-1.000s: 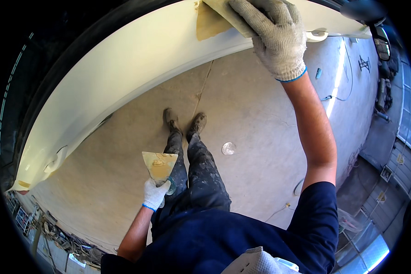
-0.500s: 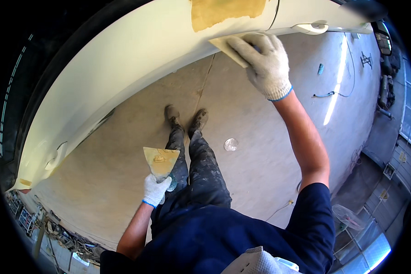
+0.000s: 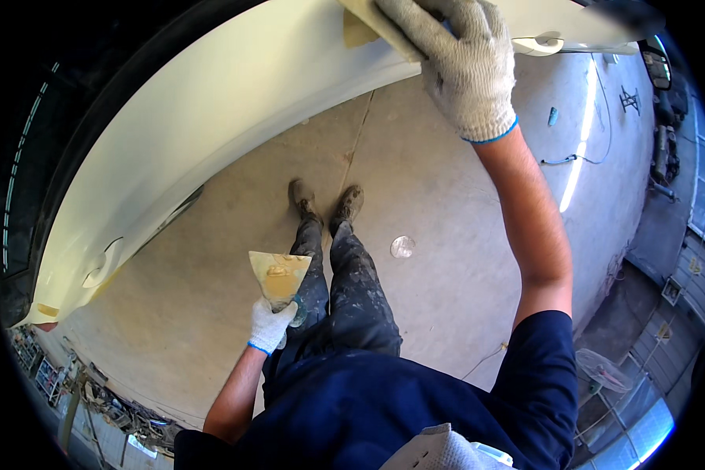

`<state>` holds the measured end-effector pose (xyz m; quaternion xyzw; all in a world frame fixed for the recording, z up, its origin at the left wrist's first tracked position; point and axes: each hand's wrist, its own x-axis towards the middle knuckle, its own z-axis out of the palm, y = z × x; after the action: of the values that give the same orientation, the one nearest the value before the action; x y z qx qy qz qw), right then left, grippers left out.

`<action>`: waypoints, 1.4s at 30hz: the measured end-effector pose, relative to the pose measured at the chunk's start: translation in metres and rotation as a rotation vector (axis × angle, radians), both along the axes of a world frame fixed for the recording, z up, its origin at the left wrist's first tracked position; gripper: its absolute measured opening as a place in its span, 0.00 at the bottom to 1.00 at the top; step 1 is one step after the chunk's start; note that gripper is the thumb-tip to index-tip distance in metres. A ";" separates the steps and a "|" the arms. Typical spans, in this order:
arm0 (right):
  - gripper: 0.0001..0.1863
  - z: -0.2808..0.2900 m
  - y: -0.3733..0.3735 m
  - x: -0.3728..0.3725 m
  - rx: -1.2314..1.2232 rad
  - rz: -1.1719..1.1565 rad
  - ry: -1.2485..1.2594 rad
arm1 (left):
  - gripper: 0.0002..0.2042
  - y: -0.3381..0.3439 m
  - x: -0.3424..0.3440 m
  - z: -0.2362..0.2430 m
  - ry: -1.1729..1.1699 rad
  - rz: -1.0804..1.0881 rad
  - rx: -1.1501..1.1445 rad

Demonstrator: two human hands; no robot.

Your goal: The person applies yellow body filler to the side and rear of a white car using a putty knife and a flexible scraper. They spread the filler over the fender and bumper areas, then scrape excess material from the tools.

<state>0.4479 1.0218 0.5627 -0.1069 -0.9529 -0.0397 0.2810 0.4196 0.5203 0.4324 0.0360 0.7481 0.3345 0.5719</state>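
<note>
scraper [image 3: 267,280] is low left of centre, over the floor [image 3: 196,298] and beside the legs [image 3: 352,290]; long axis runs roughly up the view, wide edge pointing away from the body, narrow end toward the wearer. tan putty [image 3: 278,272] sits on its blade. left hand [image 3: 271,326], gloved, is wrapped round the narrow end, fingers curled in with no visible gap. spreader [image 3: 381,31] is at top centre, long edge slanting from upper left to lower right, upper end cut off by the frame. right hand [image 3: 471,74], gloved, has it pinched: fingers slightly apart, laid along its face, thumb hidden. spreader overlaps the tan patch [image 3: 358,31] on the white car panel [image 3: 211,117]; can't tell how firmly it presses. door handle [image 3: 539,46] is just right of that hand.
</note>
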 end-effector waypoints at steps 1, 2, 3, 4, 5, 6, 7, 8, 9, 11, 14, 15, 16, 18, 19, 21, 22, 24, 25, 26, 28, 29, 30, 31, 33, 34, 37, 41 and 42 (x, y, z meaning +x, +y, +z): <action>0.30 0.001 0.005 -0.003 0.010 0.009 0.002 | 0.11 -0.001 0.000 0.000 -0.019 0.030 0.006; 0.30 0.000 0.009 -0.005 0.017 0.020 0.003 | 0.11 -0.001 0.001 0.001 -0.041 0.062 0.010; 0.30 -0.001 0.012 -0.007 0.024 0.028 0.006 | 0.11 -0.002 0.002 -0.001 -0.040 0.064 0.011; 0.31 -0.001 0.015 -0.008 0.031 0.035 0.009 | 0.11 -0.005 0.003 -0.002 -0.039 0.066 0.011; 0.31 -0.003 0.018 -0.008 0.034 0.040 0.008 | 0.11 -0.007 0.003 -0.003 -0.040 0.065 0.010; 0.31 -0.005 0.020 -0.007 0.038 0.042 0.008 | 0.11 -0.008 0.002 -0.004 -0.054 0.076 0.001; 0.31 -0.008 0.021 -0.006 0.041 0.043 0.009 | 0.11 -0.009 0.002 -0.005 -0.068 0.085 -0.009; 0.31 -0.013 0.022 -0.003 0.041 0.044 0.007 | 0.11 -0.009 0.002 -0.005 -0.081 0.097 -0.018; 0.31 -0.019 0.022 0.001 0.040 0.044 0.004 | 0.11 -0.009 0.003 -0.005 -0.067 0.089 -0.009; 0.31 -0.026 0.017 0.012 0.025 0.032 -0.048 | 0.11 -0.008 0.002 -0.006 -0.038 0.069 0.016; 0.30 -0.017 -0.002 0.029 -0.026 -0.046 -0.225 | 0.11 -0.008 0.005 -0.007 -0.008 0.100 0.077; 0.29 -0.018 0.003 0.034 0.004 -0.056 -0.197 | 0.11 -0.005 0.004 -0.004 -0.022 0.078 0.067; 0.30 -0.012 0.009 0.036 -0.001 -0.061 -0.168 | 0.12 -0.002 0.000 -0.002 -0.036 0.057 0.057; 0.33 0.008 0.019 0.035 -0.017 -0.071 -0.114 | 0.12 0.005 -0.003 0.005 -0.050 0.035 0.047; 0.34 0.016 0.022 0.030 -0.020 -0.113 -0.122 | 0.11 0.007 -0.003 0.008 -0.050 0.036 0.048; 0.33 0.021 0.040 0.021 0.066 -0.030 -0.053 | 0.11 0.013 -0.006 0.012 -0.035 0.015 0.044; 0.32 0.020 0.044 0.021 0.071 -0.019 -0.056 | 0.11 0.017 -0.007 0.014 -0.022 -0.005 0.037; 0.32 0.014 0.047 0.023 0.063 -0.010 -0.060 | 0.11 0.019 -0.009 0.017 -0.030 -0.005 0.034; 0.31 0.010 0.045 0.026 0.049 -0.010 -0.072 | 0.11 0.018 -0.010 0.015 -0.052 0.010 0.042; 0.31 0.004 0.041 0.031 0.023 -0.003 -0.090 | 0.11 0.016 -0.009 0.014 -0.075 0.030 0.049; 0.31 -0.006 0.028 0.042 -0.026 0.008 -0.154 | 0.11 0.010 -0.003 0.008 -0.069 0.056 0.072; 0.29 -0.007 0.020 0.048 -0.042 0.016 -0.219 | 0.12 0.008 -0.002 0.004 -0.067 0.068 0.087; 0.27 -0.014 0.020 0.054 0.000 -0.003 -0.282 | 0.12 0.008 -0.004 0.004 -0.076 0.044 0.083; 0.27 -0.015 0.020 0.061 -0.013 -0.011 -0.221 | 0.12 0.008 -0.007 0.004 -0.085 0.021 0.079; 0.30 -0.003 0.016 0.065 -0.052 -0.030 -0.141 | 0.12 0.012 -0.007 0.007 -0.063 -0.010 0.072; 0.33 0.013 0.018 0.060 -0.074 -0.047 -0.126 | 0.12 0.017 -0.007 0.010 -0.036 -0.022 0.072; 0.29 0.022 0.038 0.052 0.044 -0.059 -0.076 | 0.13 0.014 -0.010 0.009 -0.054 -0.032 0.052; 0.35 0.021 0.051 0.043 0.078 -0.029 -0.093 | 0.12 0.013 -0.007 0.009 -0.057 -0.001 0.072; 0.36 0.022 0.052 0.041 0.088 -0.021 -0.096 | 0.12 0.012 -0.008 0.009 -0.055 -0.006 0.071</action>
<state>0.4887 1.0738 0.5843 -0.1023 -0.9615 -0.0895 0.2388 0.4120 0.5320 0.4410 0.0496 0.7196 0.3601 0.5916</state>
